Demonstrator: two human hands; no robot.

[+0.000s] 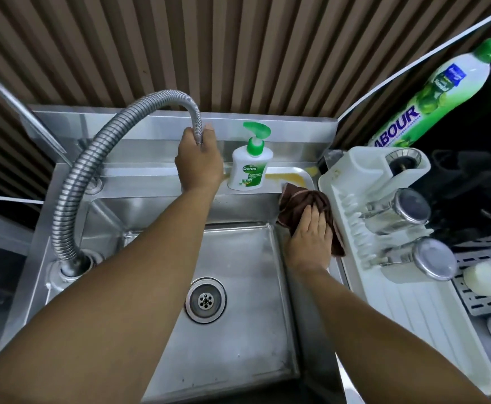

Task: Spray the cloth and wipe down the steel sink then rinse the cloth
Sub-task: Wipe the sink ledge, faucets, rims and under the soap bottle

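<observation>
The steel sink [238, 354] is showing its round drain [206, 300] mid-basin. The white rack [413, 310] beside it is carrying two steel cups [396, 211] on their sides, and a pump bottle [250, 167] is standing on the back ledge. My left grip [199, 158] is curling round the tip of the flexible tap hose [92, 158], arm reaching across the basin. My right grip [311, 237] is lying flat, fingers straight, pressing the brown cloth [299, 199] onto the sink's right rim.

The white pump bottle [250, 167] on the sink's back ledge reads "Dettol" on a green badge, with "ORIGINAL" beneath it; the smaller print below is too fine to read. The tall bottle [442, 91] lying at upper right shows the purple letters "ABOUR", and its blue badge is illegible.
</observation>
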